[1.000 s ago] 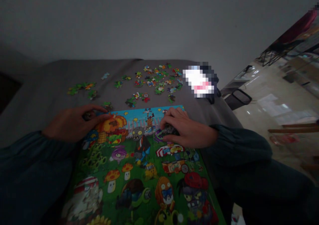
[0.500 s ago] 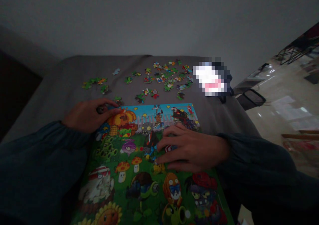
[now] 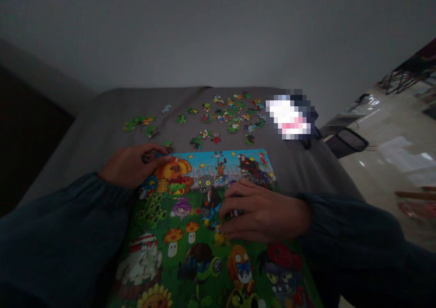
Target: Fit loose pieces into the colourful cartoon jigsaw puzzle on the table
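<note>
A picture jigsaw puzzle (image 3: 190, 231) with cartoon zombies, mushrooms and a pumpkin lies in front of me, largely assembled. My left hand (image 3: 136, 162) is at its upper left corner, thumb and forefinger closed on the edge near the pumpkin. Over the puzzle's right half, my right hand (image 3: 262, 208) is bent, its fingertips drawn together on the surface beside the grey-headed zombie. Those fingers cover part of the picture, and whatever is between them is hidden. Several loose puzzle pieces (image 3: 234, 125) lie beyond the top edge.
A grey cloth (image 3: 98, 117) covers the table, which meets a pale wall (image 3: 204, 35). A blurred-out bright object (image 3: 289, 117) stands at the far right. More pieces (image 3: 139, 122) lie at the left. Beyond the table's right edge is a shiny floor (image 3: 395, 131).
The fingers of my right hand have drawn closer together at nearly the same spot. My left hand stays at the corner. The whole view has shifted slightly, with the table appearing lower.
</note>
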